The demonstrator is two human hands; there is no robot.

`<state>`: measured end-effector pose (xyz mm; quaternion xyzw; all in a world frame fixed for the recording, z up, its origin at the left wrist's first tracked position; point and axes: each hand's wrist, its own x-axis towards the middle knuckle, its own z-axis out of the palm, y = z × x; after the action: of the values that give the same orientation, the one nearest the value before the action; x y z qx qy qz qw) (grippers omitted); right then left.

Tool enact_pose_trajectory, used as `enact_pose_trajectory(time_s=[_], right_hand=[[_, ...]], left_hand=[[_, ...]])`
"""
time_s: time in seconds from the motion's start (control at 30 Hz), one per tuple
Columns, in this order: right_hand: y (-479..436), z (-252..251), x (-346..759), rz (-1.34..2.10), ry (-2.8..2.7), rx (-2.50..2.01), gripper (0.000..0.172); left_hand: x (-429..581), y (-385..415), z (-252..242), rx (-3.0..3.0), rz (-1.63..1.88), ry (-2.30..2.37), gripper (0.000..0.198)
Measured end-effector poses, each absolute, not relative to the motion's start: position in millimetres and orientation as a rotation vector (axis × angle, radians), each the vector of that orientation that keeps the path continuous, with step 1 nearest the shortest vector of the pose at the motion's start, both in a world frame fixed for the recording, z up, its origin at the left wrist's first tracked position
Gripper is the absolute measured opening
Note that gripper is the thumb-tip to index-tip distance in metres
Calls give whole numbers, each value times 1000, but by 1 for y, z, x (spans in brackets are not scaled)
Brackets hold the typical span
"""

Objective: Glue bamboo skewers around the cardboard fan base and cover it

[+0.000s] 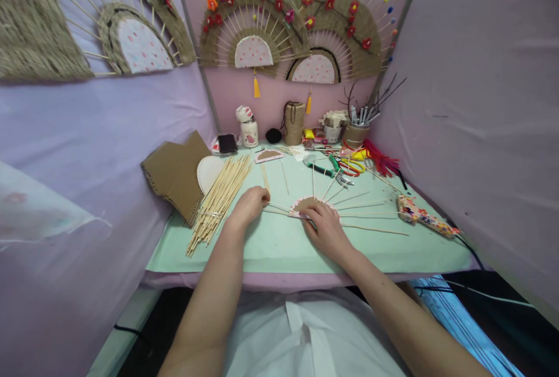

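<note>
Left hand (252, 204) pinches a thin stick (278, 207) near its outer end. Right hand (325, 226), fingers bent, rests on the cardboard half-circle (309, 204), mid-table (279, 252); pinch there: cannot tell. Advisable: half-circle steady, stick angled evenly.

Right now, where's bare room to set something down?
Two patches of mint cloth: between your left forearm and right forearm, before the half-round cardboard; and between that forearm, the nearest stick and the floral corded tool. Crowded: the back, around twine spool and cutters; the left, under bamboo skewers.
</note>
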<state>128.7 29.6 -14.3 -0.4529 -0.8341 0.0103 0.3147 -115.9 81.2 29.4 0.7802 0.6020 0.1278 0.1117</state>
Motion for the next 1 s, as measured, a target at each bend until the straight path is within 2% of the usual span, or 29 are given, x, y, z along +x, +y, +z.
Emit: enact_pose_trajectory(time_s=[0.47,1.0], right_hand=[[31,-17,129,33,-2201,-1187,20],[31,-19,129,29,-2195,-1188,18]], left_hand=[[-118,83,29,2390,296,1594,17],[-112,86,24,2397,510,1279,19]])
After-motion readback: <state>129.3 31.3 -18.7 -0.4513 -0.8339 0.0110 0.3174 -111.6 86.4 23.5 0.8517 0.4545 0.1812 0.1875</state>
